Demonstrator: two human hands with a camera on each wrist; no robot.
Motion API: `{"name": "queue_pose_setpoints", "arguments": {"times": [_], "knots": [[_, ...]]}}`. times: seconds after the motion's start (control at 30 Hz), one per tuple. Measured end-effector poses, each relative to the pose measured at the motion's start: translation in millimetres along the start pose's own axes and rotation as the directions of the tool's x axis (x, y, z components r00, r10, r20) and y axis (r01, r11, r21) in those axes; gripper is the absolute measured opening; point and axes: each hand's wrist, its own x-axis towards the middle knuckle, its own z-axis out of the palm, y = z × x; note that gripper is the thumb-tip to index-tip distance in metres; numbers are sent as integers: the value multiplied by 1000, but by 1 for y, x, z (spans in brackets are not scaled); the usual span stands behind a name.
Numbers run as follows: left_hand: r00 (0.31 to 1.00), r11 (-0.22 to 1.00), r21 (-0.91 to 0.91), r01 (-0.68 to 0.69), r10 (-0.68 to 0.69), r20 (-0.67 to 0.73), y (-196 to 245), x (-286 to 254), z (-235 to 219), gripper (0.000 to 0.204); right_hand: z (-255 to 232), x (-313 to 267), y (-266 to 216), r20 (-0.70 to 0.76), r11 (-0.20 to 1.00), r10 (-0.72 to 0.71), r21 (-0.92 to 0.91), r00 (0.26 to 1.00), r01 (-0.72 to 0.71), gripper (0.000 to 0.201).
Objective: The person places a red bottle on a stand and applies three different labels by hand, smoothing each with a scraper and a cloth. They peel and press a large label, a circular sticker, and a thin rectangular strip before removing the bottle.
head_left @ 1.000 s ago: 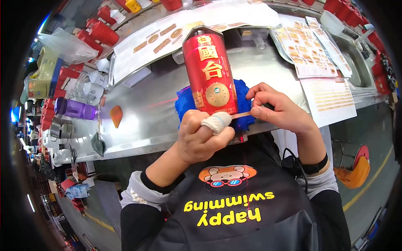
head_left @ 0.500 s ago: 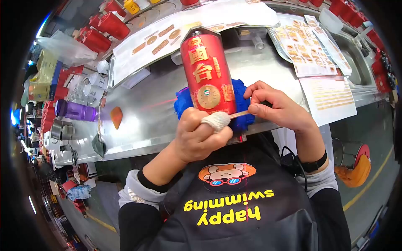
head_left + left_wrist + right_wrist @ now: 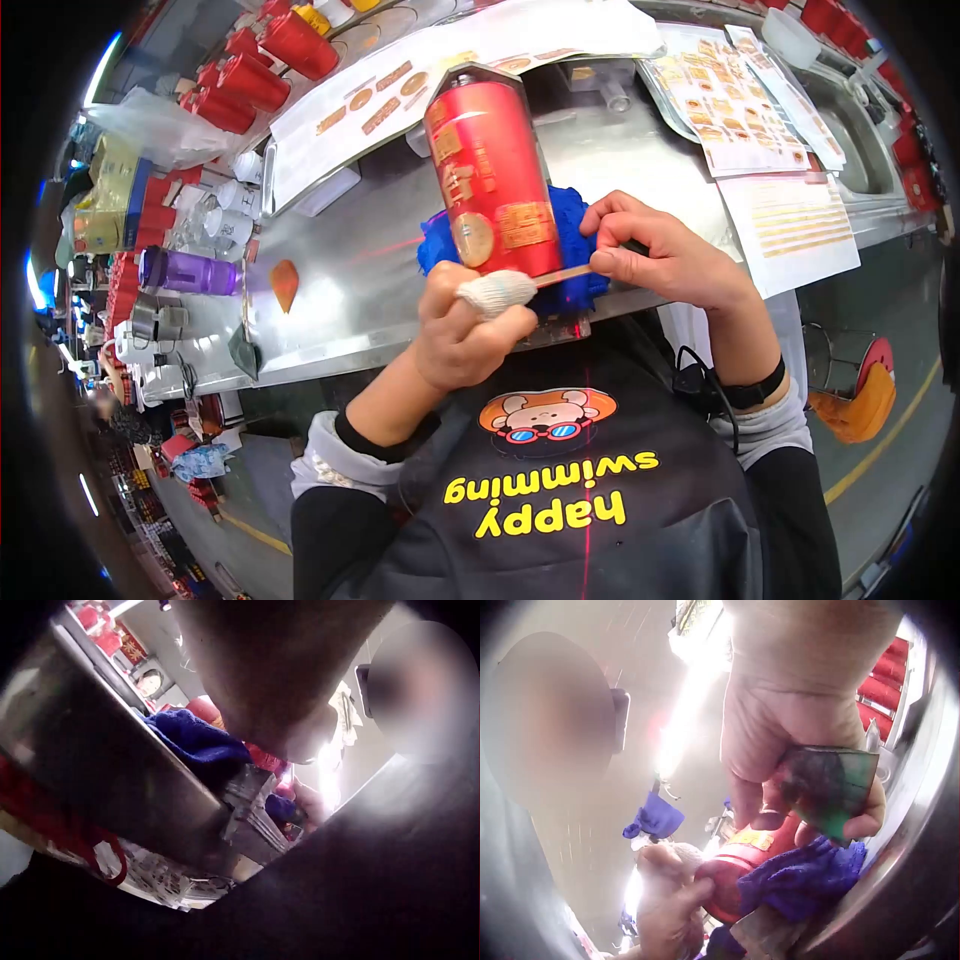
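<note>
A red bottle [image 3: 505, 170] lies on a crumpled blue cloth [image 3: 435, 245] at the near edge of a metal bench [image 3: 345, 260], its base toward the person. The left hand [image 3: 460, 330], one finger in a white wrap [image 3: 497, 292], grips the bottle's base end and partly hides it. The right hand [image 3: 675, 260] pinches a thin tan strip [image 3: 566, 274] that reaches to the wrapped finger, and also holds a translucent green piece [image 3: 849, 776]. Large gold characters on the bottle are turned partly away; a round gold emblem and a rectangular gold patch sit near the base, their small print unreadable. Beyond the bottle is a white sheet [image 3: 310, 165] with gold labels; to the right are more label sheets [image 3: 740, 105], a gold-striped page [image 3: 790, 225] and a sink [image 3: 865, 145]. To the left are an orange leaf-shaped piece [image 3: 284, 285] and a purple drink bottle [image 3: 195, 272]. The black apron [image 3: 570, 555] reads "happy swimming", upside down, beneath a cartoon in blue goggles.
</note>
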Motion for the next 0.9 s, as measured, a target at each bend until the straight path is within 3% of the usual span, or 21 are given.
{"name": "queue_pose_setpoints", "arguments": {"times": [0.13,0.27,0.3,0.4,0.53,0.67,0.8,0.9], "knots": [[997,996,59,60,-57,-55,5,-8,7,40,1,0,-1,0,1000,11,-2,1000,-11,26],[991,993,97,-63,51,121,2,7,-1,38,1,1,4,4,1000,-24,-14,1000,24,26],[993,987,120,-106,98,72,-2,6,4,37,2,2,3,5,1000,-23,-11,1000,23,26],[996,996,62,-68,65,55,-3,1,0,38,3,1,2,-3,1000,-24,-13,1000,24,25],[987,996,46,77,-69,-143,-1,-19,15,34,3,0,1,-8,999,-11,-31,1000,11,25],[1000,994,106,7,-5,-24,1,-1,6,34,2,1,4,2,992,-81,-95,997,81,24],[994,987,133,-95,87,67,-2,10,4,33,4,0,2,0,1000,-16,-2,1000,16,25],[999,996,84,-12,15,-32,-1,1,5,32,5,0,0,-16,1000,-9,-9,1000,9,26]]}}
